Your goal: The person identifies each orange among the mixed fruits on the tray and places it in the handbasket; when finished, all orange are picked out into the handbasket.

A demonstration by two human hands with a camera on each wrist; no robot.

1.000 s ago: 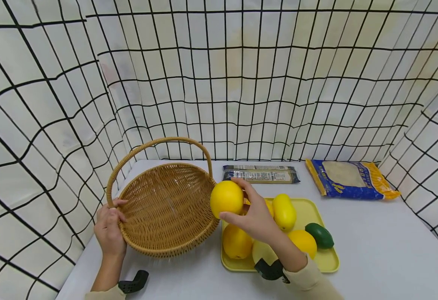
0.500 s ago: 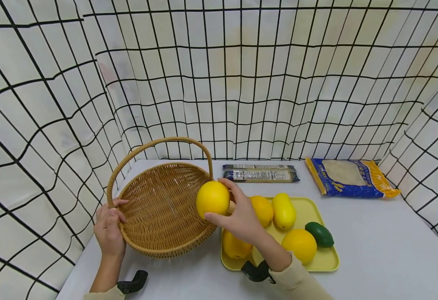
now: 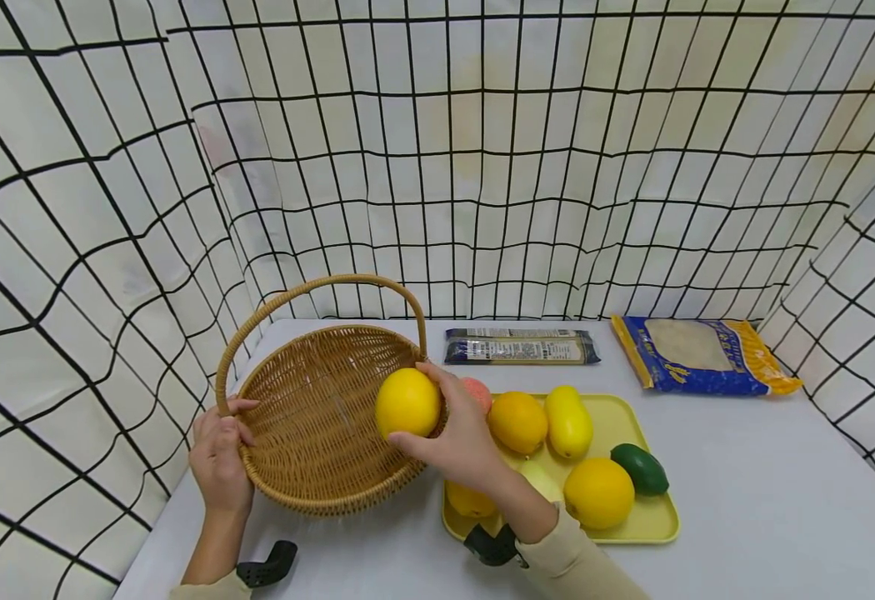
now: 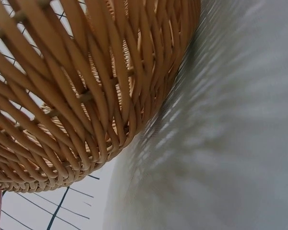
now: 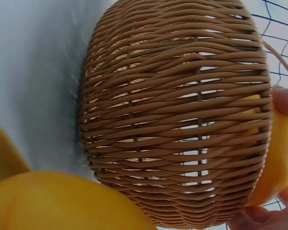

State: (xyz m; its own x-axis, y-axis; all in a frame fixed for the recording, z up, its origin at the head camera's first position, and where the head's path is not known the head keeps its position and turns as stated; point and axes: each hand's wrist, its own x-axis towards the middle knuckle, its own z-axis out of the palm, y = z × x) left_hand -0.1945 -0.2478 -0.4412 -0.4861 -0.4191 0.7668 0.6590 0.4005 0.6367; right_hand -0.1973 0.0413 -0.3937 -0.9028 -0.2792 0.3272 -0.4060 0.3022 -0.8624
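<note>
My left hand (image 3: 220, 458) grips the left rim of a brown wicker basket (image 3: 317, 417), close to the foot of its tall handle. The basket is tilted, its opening facing toward me. My right hand (image 3: 460, 433) holds a yellow-orange orange (image 3: 407, 403) between thumb and fingers, over the basket's right rim. In the right wrist view the orange (image 5: 276, 158) shows just past the rim, partly behind the weave. Only the basket's woven side (image 4: 86, 91) and a bit of a finger show in the left wrist view.
A yellow tray (image 3: 651, 521) right of the basket carries several fruits, among them an orange (image 3: 518, 422), a long yellow fruit (image 3: 568, 423) and a dark green fruit (image 3: 638, 469). Behind lie a flat dark packet (image 3: 522, 347) and a blue-orange bag (image 3: 703, 357). Black netting surrounds the table.
My right hand has carried the orange leftward, from beside the tray's back left corner to over the basket's right rim. My left hand and the basket have stayed in place.
</note>
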